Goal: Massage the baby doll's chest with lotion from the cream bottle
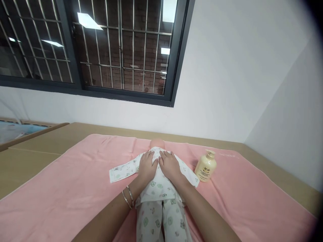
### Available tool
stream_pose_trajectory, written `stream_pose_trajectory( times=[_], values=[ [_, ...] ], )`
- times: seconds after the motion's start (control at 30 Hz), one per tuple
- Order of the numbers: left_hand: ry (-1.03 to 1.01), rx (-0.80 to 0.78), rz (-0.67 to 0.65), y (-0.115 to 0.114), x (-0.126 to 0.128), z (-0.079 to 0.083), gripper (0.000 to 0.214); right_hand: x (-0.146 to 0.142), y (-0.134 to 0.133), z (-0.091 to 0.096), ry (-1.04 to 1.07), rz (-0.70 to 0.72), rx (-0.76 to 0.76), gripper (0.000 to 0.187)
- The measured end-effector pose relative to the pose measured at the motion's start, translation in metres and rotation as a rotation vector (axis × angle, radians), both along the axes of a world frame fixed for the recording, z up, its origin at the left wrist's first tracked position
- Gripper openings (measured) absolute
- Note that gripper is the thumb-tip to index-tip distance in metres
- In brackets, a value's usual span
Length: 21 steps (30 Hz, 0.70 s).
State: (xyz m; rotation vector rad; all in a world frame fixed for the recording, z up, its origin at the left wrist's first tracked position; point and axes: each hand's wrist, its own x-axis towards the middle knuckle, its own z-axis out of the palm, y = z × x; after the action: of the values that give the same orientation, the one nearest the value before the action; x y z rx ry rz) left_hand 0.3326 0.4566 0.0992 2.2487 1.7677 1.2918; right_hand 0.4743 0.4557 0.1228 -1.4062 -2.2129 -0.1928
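Note:
A baby doll in white printed pyjamas lies at full length on a pink towel, head away from me and sleeves spread to both sides. Only the smooth top of its head shows, with no features visible. My left hand rests flat on the left of its upper torso, with two thin bangles on that wrist. Opposite it, my right hand lies flat on the right side, fingers pointing towards the head. The two thumbs nearly meet in the middle. Neither hand grips anything.
A cream pump bottle stands right of the doll, close to its sleeve end. The towel covers a wooden table set against a white wall. Behind is a barred window. Blue bedding shows at far left.

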Motion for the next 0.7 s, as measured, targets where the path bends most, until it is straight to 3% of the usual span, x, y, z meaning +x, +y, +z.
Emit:
stream_pose_trajectory(
  times=[0.23, 0.5, 0.7],
  values=[
    [0.043, 0.016, 0.054, -0.012, 0.004, 0.009, 0.030, -0.008, -0.015, 0.004, 0.035, -0.227, -0.095, 0.030],
    [0.040, -0.094, 0.070, -0.001, 0.004, 0.009, 0.038, 0.004, 0.010, -0.009, 0.102, -0.019, -0.093, 0.042],
    [0.075, -0.117, 0.000, 0.005, 0.001, 0.005, 0.047, 0.007, 0.018, -0.015, 0.094, 0.043, -0.086, 0.043]
  ],
)
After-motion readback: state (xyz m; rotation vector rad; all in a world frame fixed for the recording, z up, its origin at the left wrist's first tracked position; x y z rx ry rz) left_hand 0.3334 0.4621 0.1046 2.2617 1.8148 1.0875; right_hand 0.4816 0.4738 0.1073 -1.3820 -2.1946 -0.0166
